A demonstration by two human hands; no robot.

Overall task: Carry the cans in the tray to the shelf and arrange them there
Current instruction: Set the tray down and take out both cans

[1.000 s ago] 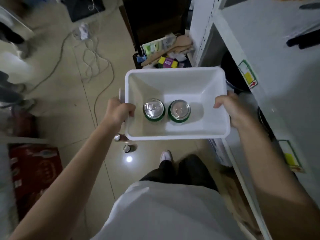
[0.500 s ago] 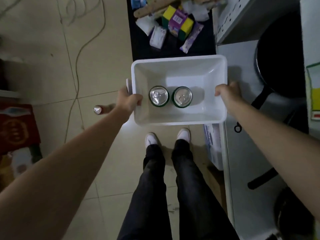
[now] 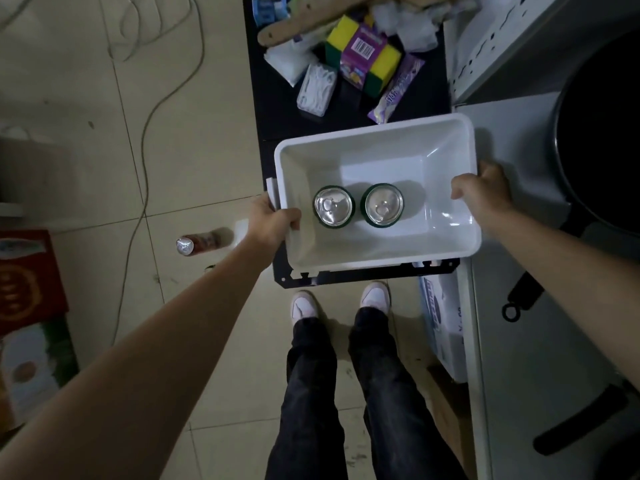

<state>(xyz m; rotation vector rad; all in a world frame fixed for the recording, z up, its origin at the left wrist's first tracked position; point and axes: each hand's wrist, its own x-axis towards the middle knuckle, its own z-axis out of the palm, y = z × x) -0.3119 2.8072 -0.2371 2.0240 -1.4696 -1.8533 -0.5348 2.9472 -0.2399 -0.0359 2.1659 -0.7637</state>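
Observation:
A white plastic tray (image 3: 446,233) is held in front of me over a low black board. Two green cans stand upright inside it, side by side: the left can (image 3: 334,206) and the right can (image 3: 383,204), silver tops up. My left hand (image 3: 272,221) grips the tray's left rim. My right hand (image 3: 483,194) grips the right rim. A grey shelf surface (image 3: 540,341) runs along the right, touching the tray's right side.
A black pan (image 3: 602,133) rests on the grey shelf. A red can (image 3: 194,244) lies on the tiled floor to the left. Sponges and packets (image 3: 360,60) clutter the black board (image 3: 277,109) ahead. A cable (image 3: 145,161) trails over the floor.
My view has tilted further down and the tray has shifted right, closer to the grey shelf and over the black board. Both hands keep the same grip.

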